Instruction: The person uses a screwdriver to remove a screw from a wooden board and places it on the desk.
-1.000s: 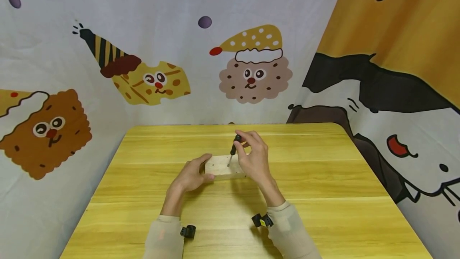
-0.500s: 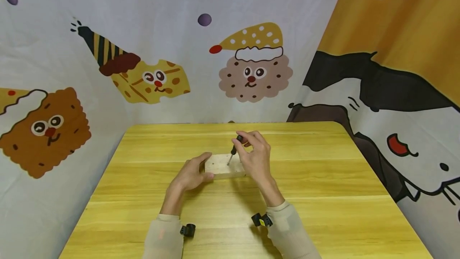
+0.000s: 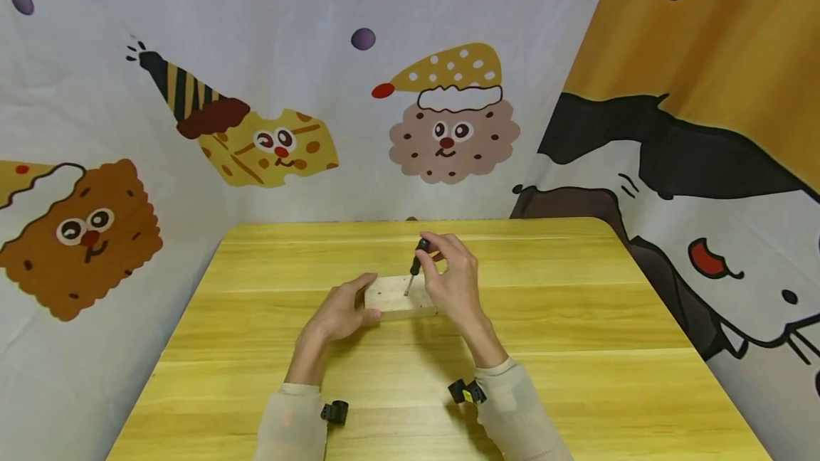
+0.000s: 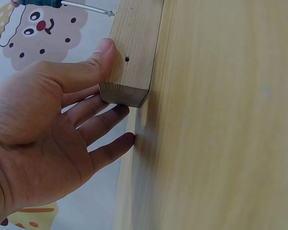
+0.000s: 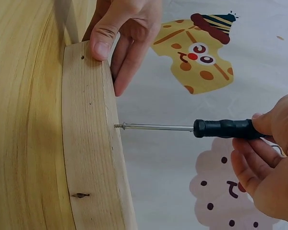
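Note:
A pale wooden block (image 3: 391, 295) lies on the table in the head view, with small dark holes in its upper face. My left hand (image 3: 339, 311) grips its left end, thumb at the near side and fingers at the far side. Between the thumb and fingers of my right hand (image 3: 456, 279) is the black handle of a screwdriver (image 5: 223, 128), its shaft slanting down to the block. At its tip a small screw (image 5: 119, 126) stands in the block, with some thread showing in the right wrist view. The hand hides the block's right end in the head view.
The yellow wood-grain table (image 3: 256, 390) reaches back to a white curtain (image 3: 288, 20) printed with cartoon food. A yellow-and-white printed curtain (image 3: 705, 162) hangs at the right. Small black cameras sit at both wrists.
The screwdriver handle and my right hand leaned slightly right half a second ago and are now back a little to the left. My left hand and the block have stayed in place.

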A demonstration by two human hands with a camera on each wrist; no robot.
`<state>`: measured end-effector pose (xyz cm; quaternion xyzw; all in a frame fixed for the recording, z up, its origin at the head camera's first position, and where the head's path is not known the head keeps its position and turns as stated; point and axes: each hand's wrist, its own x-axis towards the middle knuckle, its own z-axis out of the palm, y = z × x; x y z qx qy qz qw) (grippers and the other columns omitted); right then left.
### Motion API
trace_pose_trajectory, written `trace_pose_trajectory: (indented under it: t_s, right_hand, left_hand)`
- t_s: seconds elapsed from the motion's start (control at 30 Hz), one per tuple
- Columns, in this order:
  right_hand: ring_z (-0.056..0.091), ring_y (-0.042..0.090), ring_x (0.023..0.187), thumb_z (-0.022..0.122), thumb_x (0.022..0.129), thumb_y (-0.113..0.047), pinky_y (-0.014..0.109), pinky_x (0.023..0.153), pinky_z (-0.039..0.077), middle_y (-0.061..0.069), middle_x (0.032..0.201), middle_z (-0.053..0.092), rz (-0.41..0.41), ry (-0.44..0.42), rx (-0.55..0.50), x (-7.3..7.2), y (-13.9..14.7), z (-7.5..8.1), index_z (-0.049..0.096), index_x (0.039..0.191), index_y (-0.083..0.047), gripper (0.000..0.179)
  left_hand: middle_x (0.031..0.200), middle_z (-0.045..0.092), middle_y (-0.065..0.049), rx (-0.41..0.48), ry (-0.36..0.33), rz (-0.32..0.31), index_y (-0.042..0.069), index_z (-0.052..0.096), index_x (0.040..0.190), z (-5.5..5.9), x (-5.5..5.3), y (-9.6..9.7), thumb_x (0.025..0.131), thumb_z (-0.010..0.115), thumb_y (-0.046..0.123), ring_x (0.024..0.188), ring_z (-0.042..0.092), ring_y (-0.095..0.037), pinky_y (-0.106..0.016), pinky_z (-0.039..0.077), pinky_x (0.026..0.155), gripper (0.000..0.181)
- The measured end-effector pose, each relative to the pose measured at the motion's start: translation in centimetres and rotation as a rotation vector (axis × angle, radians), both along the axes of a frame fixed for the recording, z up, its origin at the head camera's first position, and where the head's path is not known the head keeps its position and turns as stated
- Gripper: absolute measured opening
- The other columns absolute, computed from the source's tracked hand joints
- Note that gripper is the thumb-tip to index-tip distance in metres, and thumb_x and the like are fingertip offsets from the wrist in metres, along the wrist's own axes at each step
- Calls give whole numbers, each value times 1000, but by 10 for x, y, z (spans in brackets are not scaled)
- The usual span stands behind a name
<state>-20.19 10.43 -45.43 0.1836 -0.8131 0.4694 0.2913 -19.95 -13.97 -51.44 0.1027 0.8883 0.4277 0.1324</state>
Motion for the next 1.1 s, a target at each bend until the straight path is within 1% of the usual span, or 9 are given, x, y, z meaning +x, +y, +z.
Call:
trace_pose_trajectory:
  t_s: [0.17,0.27,0.37,0.47,0.6,0.7,0.93,1.1]
  right_hand:
    - [79,32,94,77,104,1,43,81,71,18,106,78,13,20,-9,0,1,-1,79,133,4,29]
    - [78,32,95,77,104,-1,46,81,71,18,105,78,18,12,-26,0,1,-3,80,132,3,29]
    - [78,32,97,79,104,-5,51,81,71,18,108,78,16,6,-28,0,1,-5,80,133,1,29]
    - [78,36,95,83,103,-9,53,79,71,19,109,77,9,19,-18,-1,1,-6,81,132,-1,30]
    - [78,38,91,87,101,-11,49,77,71,19,107,76,-9,32,-2,-2,1,-7,82,130,-1,32]
    - [78,34,89,89,100,-11,44,77,71,17,105,76,-22,36,5,-2,2,-6,82,130,-1,32]
    - [77,31,88,88,100,-10,43,75,70,16,104,77,-27,59,2,-1,2,-6,82,129,-1,31]
    - [78,32,91,86,101,-9,43,76,70,17,107,77,-20,45,12,0,3,-6,81,130,0,30]
  left_hand:
    - [178,49,-17,1,-2,0,13,45,174,-1,0,0,103,85,18,169,40,-43,-67,35,138,81]
    - [178,49,-17,4,-2,1,13,45,174,0,1,0,103,85,18,169,40,-43,-67,35,138,81]
    - [178,49,-17,5,1,-1,12,45,174,-1,1,0,103,85,18,169,40,-43,-67,35,138,81]
    - [177,49,-17,6,7,-3,12,45,174,-1,2,-1,103,85,18,169,41,-43,-67,35,138,81]
    - [177,49,-17,9,12,-4,12,45,174,-1,2,-1,103,85,18,169,41,-43,-67,35,138,81]
    - [177,50,-18,8,10,-1,12,45,174,-1,2,-1,103,85,18,169,41,-43,-67,35,138,81]
    - [177,49,-18,4,14,-5,11,45,174,-1,1,-1,103,85,17,169,41,-43,-66,35,138,81]
    - [177,49,-19,-5,10,-4,11,46,174,1,3,0,103,85,18,169,41,-44,-66,35,138,81]
